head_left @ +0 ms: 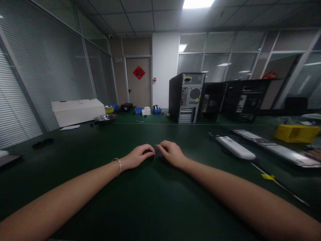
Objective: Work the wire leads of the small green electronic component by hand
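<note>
Right fingers (pixel 159 147) pinch a thin pale piece (pixel 155 145); left fingers (pixel 151 148) near it.

On table (pixel 150 207): bowl (pixel 105 119), 11 o'clock | box (pixel 77 112), bowl's left | computer tower (pixel 187 98), 12–1 o'clock | bin (pixel 297 134), 2 o'clock | door (pixel 137 92) behind, 12 o'clock

**Packed with computer towers along the far side**

Shows a tall computer tower (pixel 187 98) standing at the back of the green table (pixel 112 201), with two darker computer cases (pixel 244 100) to its right. Has a white box (pixel 77 112) at the back left, near a metal bowl (pixel 105 118), then two small blue bins (pixel 138 110). Includes a yellow bin (pixel 297 133) and a white oblong device (pixel 235 147) at the right. Beyond, takes in a door (pixel 140 92) bearing a red diamond-shaped sign (pixel 138 72).
</note>
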`<state>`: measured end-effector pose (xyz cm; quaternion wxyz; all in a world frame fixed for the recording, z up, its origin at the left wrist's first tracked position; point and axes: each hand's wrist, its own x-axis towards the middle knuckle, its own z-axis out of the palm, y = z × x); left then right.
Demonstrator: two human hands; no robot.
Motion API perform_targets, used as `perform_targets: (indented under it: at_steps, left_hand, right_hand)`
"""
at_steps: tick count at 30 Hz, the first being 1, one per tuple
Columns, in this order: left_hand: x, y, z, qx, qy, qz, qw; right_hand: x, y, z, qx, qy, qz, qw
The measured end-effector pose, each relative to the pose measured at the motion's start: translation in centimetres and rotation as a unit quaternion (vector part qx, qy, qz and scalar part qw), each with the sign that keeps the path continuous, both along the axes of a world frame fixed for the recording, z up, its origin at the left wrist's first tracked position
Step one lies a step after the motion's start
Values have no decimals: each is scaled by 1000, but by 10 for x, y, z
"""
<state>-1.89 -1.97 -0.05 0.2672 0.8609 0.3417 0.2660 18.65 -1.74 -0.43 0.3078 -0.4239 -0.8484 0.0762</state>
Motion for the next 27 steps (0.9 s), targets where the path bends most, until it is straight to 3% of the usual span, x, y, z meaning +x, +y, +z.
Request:
perform_targets:
  at_steps: [3,8,16,23,27]
  left_hand:
    - [0,0,0,35,11,-7,999]
    - [0,1,-2,33,16,-14,999]
    - [-1,1,1,-35,-25,70,997]
    - [-6,-4,6,-6,80,70,994]
    - [-5,-5,6,14,90,62,994]
  right_hand:
    - [-1,1,-1,-5,-18,12,1000]
    - [-1,2,0,-26,-30,31,999]
    - [6,2,4,-68,-51,71,994]
    - [7,1,11,-108,-95,82,986]
    - [5,2,12,-113,-108,87,984]
